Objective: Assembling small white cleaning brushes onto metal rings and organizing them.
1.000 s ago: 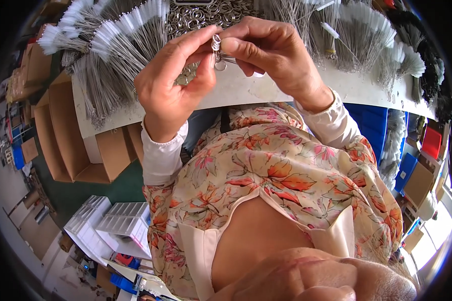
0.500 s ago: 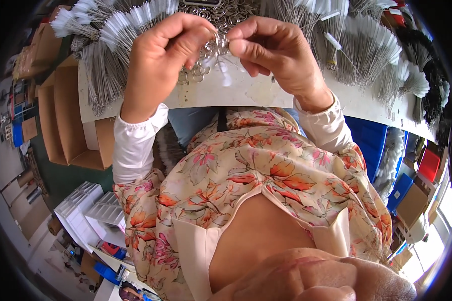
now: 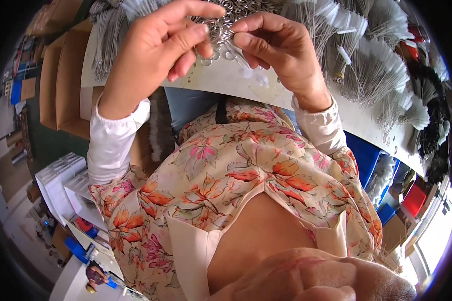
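Two hands work small metal rings above a white counter.

Nearest, the left hand [image 3: 158,47] and right hand [image 3: 281,47] meet, fingertips pinching a cluster of small metal rings [image 3: 221,32] just over the counter [image 3: 236,83] edge. Beyond them lie a heap of rings [image 3: 238,7] and fanned bundles of thin metal wires [image 3: 371,65].

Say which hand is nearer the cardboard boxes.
Left. The left hand is just right of the cardboard boxes; the right hand lies farther right, beyond it.
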Available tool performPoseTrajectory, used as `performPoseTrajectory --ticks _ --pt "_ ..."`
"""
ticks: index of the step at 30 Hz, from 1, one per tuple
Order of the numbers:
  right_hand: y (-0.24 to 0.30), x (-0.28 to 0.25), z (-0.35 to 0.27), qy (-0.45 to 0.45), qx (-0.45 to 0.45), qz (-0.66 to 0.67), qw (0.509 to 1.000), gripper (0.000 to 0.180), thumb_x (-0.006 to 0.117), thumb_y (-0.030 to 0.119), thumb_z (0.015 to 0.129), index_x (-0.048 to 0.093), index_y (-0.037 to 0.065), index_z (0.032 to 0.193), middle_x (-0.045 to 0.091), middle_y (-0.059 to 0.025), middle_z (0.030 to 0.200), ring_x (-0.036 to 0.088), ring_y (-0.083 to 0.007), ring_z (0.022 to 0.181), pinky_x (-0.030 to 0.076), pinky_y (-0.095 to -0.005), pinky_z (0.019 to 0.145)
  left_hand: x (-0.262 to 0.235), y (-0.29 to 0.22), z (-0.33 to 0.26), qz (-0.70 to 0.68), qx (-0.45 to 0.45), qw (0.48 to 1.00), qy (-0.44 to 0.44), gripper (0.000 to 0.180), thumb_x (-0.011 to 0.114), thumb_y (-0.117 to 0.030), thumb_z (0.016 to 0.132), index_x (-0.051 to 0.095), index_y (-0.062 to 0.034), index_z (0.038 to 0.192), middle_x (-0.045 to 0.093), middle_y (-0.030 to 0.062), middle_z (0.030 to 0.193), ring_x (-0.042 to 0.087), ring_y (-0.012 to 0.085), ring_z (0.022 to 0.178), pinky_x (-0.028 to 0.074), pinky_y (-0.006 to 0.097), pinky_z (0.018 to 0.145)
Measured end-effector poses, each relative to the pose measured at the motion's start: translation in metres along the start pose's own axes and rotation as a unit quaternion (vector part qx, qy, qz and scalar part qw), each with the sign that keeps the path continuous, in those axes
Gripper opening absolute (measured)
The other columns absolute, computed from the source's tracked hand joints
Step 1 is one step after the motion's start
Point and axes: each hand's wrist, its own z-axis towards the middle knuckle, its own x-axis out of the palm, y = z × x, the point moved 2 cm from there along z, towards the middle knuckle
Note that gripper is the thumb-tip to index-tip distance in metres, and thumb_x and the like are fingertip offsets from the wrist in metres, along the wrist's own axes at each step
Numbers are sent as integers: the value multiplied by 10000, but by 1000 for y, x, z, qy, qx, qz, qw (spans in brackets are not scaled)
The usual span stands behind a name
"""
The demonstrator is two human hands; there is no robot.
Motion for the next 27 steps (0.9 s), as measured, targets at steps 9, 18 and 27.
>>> performPoseTrajectory --ticks 9,18,27 --pt "-15 37 -3 22 -58 -37 997 132 624 36 835 604 0 961 622 -40 762 604 -90 671 460 -184 548 6 42 -20 -305 176 919 -179 157 535 -137 905 600 4 887 623 78 845 610 161 799 494 292 754" --pt "-58 52 7 17 -4 -49 999 144 655 43 811 631 -18 938 655 -72 892 624 -124 833 507 -235 745 -37 62 -57 -320 183 903 -221 217 554 -180 900 593 26 846 614 86 776 566 139 637 468 268 630" --pt "-97 43 -13 90 190 -54 976 130 622 44 837 623 -40 935 635 -53 820 573 -82 763 452 -205 698 -27 284 -132 149 -129 974 -107 120 502 -128 883 572 -31 870 606 86 763 575 216 668 459 354 628"
